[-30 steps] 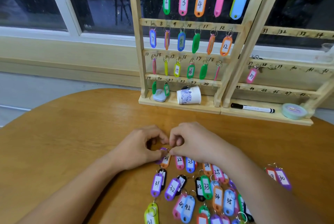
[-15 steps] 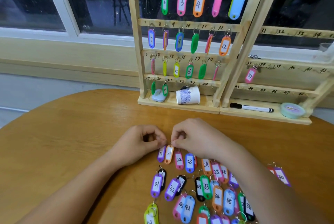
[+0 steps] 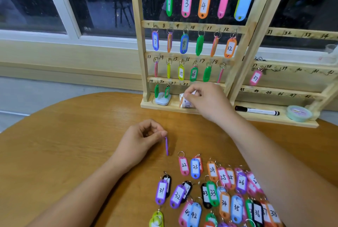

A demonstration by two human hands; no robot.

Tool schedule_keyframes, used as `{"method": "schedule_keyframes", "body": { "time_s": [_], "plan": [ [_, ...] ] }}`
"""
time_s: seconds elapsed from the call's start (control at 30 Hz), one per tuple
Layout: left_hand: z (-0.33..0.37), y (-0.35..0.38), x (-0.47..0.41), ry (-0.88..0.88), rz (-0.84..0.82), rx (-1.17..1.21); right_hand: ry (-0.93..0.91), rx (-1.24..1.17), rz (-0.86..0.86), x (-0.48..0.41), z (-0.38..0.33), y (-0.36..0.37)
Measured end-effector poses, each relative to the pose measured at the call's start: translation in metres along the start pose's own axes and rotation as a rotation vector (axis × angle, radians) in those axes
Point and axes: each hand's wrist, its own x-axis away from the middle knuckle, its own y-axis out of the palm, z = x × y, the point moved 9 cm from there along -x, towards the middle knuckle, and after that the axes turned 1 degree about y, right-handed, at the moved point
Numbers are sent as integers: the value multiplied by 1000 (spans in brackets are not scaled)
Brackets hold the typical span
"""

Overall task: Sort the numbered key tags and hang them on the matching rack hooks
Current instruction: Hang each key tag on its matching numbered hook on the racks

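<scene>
Right hand [image 3: 203,98]: up at the lowest rail of the pale wooden key rack [image 3: 139,43], fingers curled, pinching the top of an orange plastic key tag [image 3: 181,101].
- The tag hangs edge-on, long axis near vertical. Its number is unreadable and its ring is hidden in the fingers.
- It sits just below the rail, a little right of the handwritten 21 mark [image 3: 173,82] and in front of a white paper cup [image 3: 187,105] on the rack's base.

Left hand [image 3: 142,139]: low over the round wooden worktop [image 3: 73,144], well apart from the rack.
- Thumb and forefinger pinch a purple plastic key tag [image 3: 166,146], which also hangs edge-on and vertical.
- Cannot tell whether its lower end touches the worktop.

Unsorted tags lie in rows near the body, the pink tag marked 22 [image 3: 183,165] foremost.

Judgement: the right hand is the nearer one. The hang turns on lifting the ring up and slightly left to the hook by 21. The gap under the rail is tight, and the cup crowds it.
</scene>
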Motion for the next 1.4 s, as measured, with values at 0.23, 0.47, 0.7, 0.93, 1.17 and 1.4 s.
{"method": "schedule_keyframes", "body": {
  "time_s": [0.23, 0.47, 0.7, 0.93, 1.17, 1.4],
  "plan": [
    [4, 3, -5, 38, 33, -10, -69, 52, 99, -31, -8, 0],
    [15, 3, -33, 80, 131, -3, -85, 165, 138, -41, -14, 6],
    [36, 0, -81, 131, 284, -38, -76, 160, 141, -24, -10, -2],
    [47, 3, -113, 158, 386, -92, -7, 85, 40, 12, 10, -10],
    [54, 10, -120, 194, 441, -261, 49, -26, -112, 46, 33, -11],
    [61, 11, -117, 229, 484, -343, 83, 48, -164, 57, 52, -11]
  ]
}}
